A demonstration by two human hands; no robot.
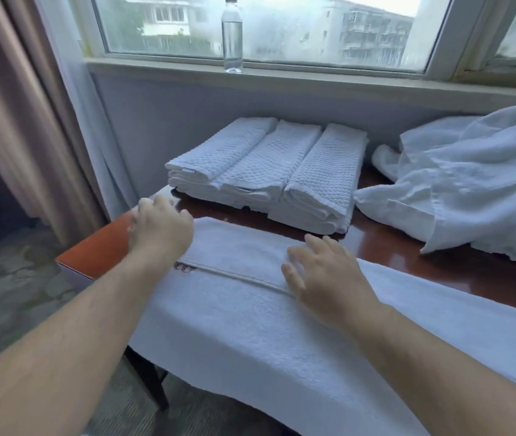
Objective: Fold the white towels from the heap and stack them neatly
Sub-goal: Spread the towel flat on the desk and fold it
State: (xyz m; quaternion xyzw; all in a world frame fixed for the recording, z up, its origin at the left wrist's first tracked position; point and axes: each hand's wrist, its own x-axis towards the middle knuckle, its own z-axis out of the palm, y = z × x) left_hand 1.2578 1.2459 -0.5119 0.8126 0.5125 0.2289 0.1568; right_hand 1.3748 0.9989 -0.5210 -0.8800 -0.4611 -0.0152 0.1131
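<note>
A long white towel lies flat across the near part of the wooden table, one flap folded over so that a hem runs along its middle. My left hand sits at the towel's far left corner, fingers curled down over the edge; whether it grips is unclear. My right hand lies flat on the towel near the hem, fingers straight. Behind them stands a stack of folded white towels in three rows. The heap of unfolded white towels is at the right.
A clear plastic bottle stands on the window sill above the stack. A beige curtain hangs at the left. The table's left edge drops to a patterned carpet.
</note>
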